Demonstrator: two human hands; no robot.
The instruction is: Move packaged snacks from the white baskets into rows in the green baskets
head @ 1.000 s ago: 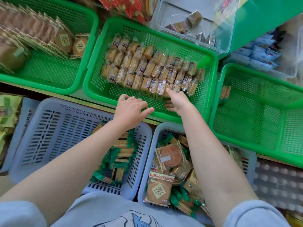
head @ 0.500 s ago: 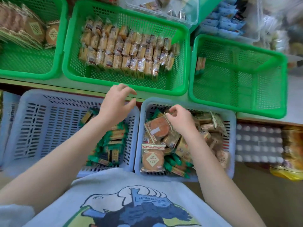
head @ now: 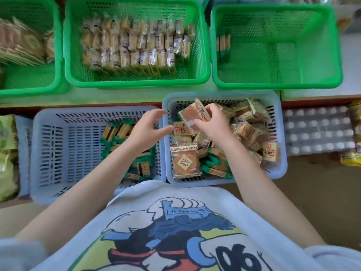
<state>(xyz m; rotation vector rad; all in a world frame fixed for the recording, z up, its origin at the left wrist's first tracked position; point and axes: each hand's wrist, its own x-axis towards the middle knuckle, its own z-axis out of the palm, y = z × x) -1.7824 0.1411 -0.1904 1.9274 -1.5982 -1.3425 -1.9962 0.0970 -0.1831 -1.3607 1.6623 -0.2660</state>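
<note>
Both bare forearms extended forward. Left hand hovering, fingers spread, loosely curved, holding nothing. Right hand fingers curled, pinching a round wrapped snack.

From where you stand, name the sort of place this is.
Probably a small shop's snack display being stocked: green baskets hold wrapped snacks in rows, white baskets hold loose mixed packets, and the right hand holds a round biscuit packet.

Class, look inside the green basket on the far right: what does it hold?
The far-right green basket holds only a short row of upright packets against its left wall; the mesh floor shows elsewhere. The packets' print is too blurred to read.
</note>
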